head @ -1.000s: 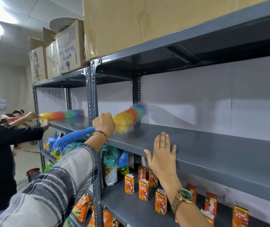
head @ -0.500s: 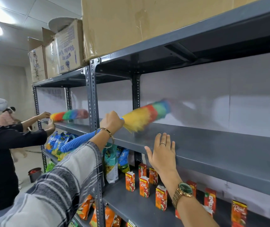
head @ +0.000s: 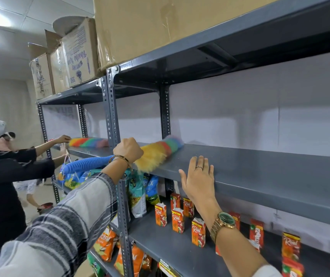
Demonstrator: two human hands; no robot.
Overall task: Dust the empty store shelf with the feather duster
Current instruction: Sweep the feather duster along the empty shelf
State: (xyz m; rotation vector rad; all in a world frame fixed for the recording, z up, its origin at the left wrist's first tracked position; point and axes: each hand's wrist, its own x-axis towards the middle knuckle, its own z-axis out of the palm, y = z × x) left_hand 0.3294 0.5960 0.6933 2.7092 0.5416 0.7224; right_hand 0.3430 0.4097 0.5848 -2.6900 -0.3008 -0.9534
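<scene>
The empty grey metal shelf (head: 260, 168) runs across the middle of the view at chest height. My left hand (head: 128, 149) is closed around the blue ribbed handle of a feather duster (head: 158, 152). Its yellow, red, green and blue head lies blurred on the shelf's left end, just past the upright post. My right hand (head: 199, 179) rests flat on the shelf's front edge, fingers spread upward, holding nothing. It wears a ring, and a gold watch sits on the wrist.
Cardboard boxes (head: 76, 56) stand on the top shelf. Red juice cartons (head: 177, 219) and snack bags (head: 138, 192) fill the shelf below. A grey perforated post (head: 113, 120) stands by my left hand. A person in black (head: 2, 186) dusts the neighbouring shelf with another rainbow duster (head: 88, 142).
The duster head swept right along the shelf, then dropped lower onto its left end. My right hand stayed on the front edge. The other person's duster lowered onto their shelf.
</scene>
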